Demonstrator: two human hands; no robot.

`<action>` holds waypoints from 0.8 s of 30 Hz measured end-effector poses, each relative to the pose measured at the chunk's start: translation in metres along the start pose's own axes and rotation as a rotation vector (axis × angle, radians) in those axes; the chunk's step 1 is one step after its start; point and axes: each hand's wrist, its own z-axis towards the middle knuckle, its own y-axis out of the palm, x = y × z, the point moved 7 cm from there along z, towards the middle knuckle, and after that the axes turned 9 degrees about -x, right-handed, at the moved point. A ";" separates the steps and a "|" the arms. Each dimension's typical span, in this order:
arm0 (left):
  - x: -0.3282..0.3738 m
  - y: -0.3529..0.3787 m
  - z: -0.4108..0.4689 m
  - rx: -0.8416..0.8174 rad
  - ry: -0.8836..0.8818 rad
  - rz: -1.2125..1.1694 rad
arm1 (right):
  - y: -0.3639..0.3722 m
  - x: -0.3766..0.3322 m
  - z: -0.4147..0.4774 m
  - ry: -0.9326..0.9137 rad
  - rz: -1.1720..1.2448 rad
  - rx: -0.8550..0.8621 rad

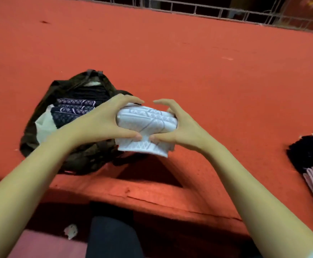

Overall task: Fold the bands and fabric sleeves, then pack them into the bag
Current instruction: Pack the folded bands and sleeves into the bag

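Red surface (189, 53) carries an open dark bag (77, 161) at left, holding folded navy patterned sleeves (72, 108). An unpacked dark and pink pile (312, 164) lies well apart at right. A folded white sleeve bundle (148, 123) is held above the surface just beside the bag, the left grip (103, 123) and right grip (185, 127) both clamped on it.

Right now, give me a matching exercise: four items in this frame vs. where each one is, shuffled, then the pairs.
Items
1 white sleeve bundle
2 bag
3 navy patterned pieces
4 dark and pink stack

Places
a inside the bag
b far right on the red surface
c gripped between left hand and right hand
d open, left on the red surface

Pairs: 1-c, 2-d, 3-a, 4-b
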 end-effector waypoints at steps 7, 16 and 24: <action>-0.070 -0.066 -0.082 0.215 -0.201 -0.086 | 0.082 -0.052 0.083 -0.103 0.195 -0.131; -0.133 -0.086 -0.110 0.224 -0.305 -0.154 | 0.139 -0.057 0.137 -0.118 0.261 -0.242; -0.102 -0.072 -0.115 0.421 -0.161 0.262 | 0.145 -0.040 0.154 -0.144 0.184 -0.175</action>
